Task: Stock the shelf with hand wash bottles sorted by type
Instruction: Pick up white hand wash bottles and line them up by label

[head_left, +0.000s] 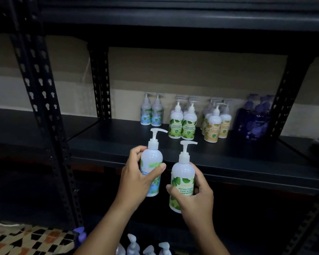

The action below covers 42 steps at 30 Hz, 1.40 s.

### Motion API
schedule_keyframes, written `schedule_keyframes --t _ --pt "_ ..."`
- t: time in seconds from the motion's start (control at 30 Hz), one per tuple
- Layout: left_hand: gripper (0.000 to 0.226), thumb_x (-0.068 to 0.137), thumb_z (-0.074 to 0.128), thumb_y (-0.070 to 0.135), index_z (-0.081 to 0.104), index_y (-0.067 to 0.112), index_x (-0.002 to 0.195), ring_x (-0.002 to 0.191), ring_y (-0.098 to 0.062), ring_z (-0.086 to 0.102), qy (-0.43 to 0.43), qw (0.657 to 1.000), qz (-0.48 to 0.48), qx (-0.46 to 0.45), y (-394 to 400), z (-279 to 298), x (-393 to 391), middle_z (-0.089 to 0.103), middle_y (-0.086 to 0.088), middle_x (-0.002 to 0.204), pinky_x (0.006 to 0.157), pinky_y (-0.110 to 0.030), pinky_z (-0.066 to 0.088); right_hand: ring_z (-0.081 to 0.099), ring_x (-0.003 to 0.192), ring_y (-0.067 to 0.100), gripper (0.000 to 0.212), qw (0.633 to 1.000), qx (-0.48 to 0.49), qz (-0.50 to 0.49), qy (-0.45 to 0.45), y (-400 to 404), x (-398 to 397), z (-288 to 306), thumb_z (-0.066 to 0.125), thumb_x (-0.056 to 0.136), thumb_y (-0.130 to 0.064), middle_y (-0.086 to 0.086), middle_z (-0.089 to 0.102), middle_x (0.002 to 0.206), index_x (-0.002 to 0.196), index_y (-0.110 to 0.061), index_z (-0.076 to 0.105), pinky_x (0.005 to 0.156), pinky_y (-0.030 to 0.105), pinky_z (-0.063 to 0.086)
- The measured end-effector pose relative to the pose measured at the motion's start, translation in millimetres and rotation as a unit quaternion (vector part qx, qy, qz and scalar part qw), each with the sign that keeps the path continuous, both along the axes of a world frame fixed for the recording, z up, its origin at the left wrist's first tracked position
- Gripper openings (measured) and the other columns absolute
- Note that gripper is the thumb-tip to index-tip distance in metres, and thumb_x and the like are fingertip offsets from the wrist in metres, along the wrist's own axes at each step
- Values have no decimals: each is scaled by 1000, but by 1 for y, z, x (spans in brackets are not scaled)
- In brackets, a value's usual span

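From the head camera: the left hand (136,173) is gripping a blue-label bottle (151,168), the right hand (193,197) is wrapping a green-label bottle (181,183) — both upright, in front of the shelf (228,159), where blue pair (151,113), green group (182,124), yellow group (215,126) and purple group (252,122) are standing apart.

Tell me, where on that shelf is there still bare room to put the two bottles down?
The shelf is bare left of the blue-label pair, out to the post, and along the front edge before all the groups. The back right is crowded: green-label bottles, yellow-label bottles and purple bottles stand close together.
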<state>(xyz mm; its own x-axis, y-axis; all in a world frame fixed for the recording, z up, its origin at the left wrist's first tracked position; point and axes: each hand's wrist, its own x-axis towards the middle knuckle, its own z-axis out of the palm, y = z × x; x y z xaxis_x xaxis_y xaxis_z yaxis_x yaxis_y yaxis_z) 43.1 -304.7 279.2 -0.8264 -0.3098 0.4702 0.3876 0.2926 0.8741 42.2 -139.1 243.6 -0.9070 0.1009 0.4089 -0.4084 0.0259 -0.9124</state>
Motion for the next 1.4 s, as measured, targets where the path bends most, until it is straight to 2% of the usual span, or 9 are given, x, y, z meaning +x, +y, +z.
schedule_keyframes --t 0.13,0.3,0.47,0.83,0.97,1.1,1.17,1.27,1.4 --pt "53 75 91 33 53 38 111 91 -2 69 33 999 28 -18 -4 22 -13 72 17 106 75 -8 47 72 91 7 75 1000 -7 -5 18 -1 -9 20 92 64 -1 -16 74 104 127 -31 64 77 27 58" --pt "50 77 91 30 52 41 106 88 1 69 68 996 38 -36 -13 47 -33 71 19 103 73 -6 46 71 95 7 78 998 4 -38 42 -7 -32 42 94 62 -11 -14 73 109 130 -34 63 86 36 60" --pt "55 77 88 43 45 57 109 101 -18 68 82 992 63 -68 -29 58 -62 68 5 112 88 -36 55 70 92 3 77 995 13 -82 63 -11 -60 61 95 58 -20 -13 71 109 127 -34 63 84 33 59" --pt "55 81 85 43 43 52 114 99 -20 67 93 991 85 -43 -41 61 -93 67 2 110 88 -42 56 67 81 -6 70 992 42 -109 43 -21 -96 59 95 60 -11 -26 70 91 115 -37 61 71 12 52" --pt "51 81 83 46 45 53 114 99 -22 67 98 991 86 -38 -41 57 -98 68 1 108 86 -40 57 67 86 0 72 991 62 -116 34 -28 -110 58 95 61 -16 -13 71 102 122 -35 60 73 10 50" --pt "52 83 83 44 53 42 125 103 -22 67 93 992 83 -33 -42 51 -101 69 4 110 91 -48 57 52 91 4 82 985 110 -129 11 -36 -130 61 96 63 -20 3 51 115 134 -32 56 71 1 38" --pt "52 83 82 43 53 41 126 103 -21 67 95 992 82 -31 -42 50 -100 68 4 111 90 -47 57 52 94 11 88 984 118 -130 -1 -39 -142 64 97 61 -20 7 49 118 137 -28 54 73 6 36" --pt "50 84 82 40 53 41 125 102 -18 68 104 990 88 -18 -43 49 -102 68 6 111 89 -44 58 53 117 23 102 984 117 -136 -21 -43 -160 66 99 57 -22 8 51 129 145 -22 47 90 25 42" --pt "48 85 82 39 54 38 125 100 -14 68 102 990 98 -2 -42 48 -106 68 7 111 87 -39 58 56 106 20 106 985 103 -136 -19 -47 -176 67 100 55 -18 10 56 131 144 -19 42 82 24 44"
